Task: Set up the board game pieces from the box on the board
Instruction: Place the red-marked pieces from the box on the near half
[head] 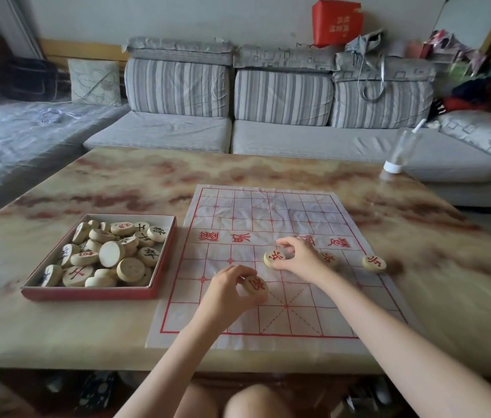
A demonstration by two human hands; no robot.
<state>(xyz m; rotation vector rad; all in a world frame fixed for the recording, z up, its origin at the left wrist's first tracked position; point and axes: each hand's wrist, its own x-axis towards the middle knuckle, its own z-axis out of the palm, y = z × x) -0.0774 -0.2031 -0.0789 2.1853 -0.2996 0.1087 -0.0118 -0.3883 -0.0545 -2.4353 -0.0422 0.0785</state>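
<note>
My left grip (229,292) curls round a red-marked disc (255,285) above the near half of the paper board (238,212). My right grip (298,260) pinches a second disc (275,258) near the board's middle. Two more discs (374,263) lie toward its right edge. The box (87,292) of loose pieces (111,254) sits on the desk (117,182), just left of the board.

Box of pieces (99,257) left of board (268,212), both on table (87,176).

Far half of the board (268,212) open, box (93,292) just beside its left edge, one disc (374,263) on the right edge, bottle (402,152) well off, far right.
</note>
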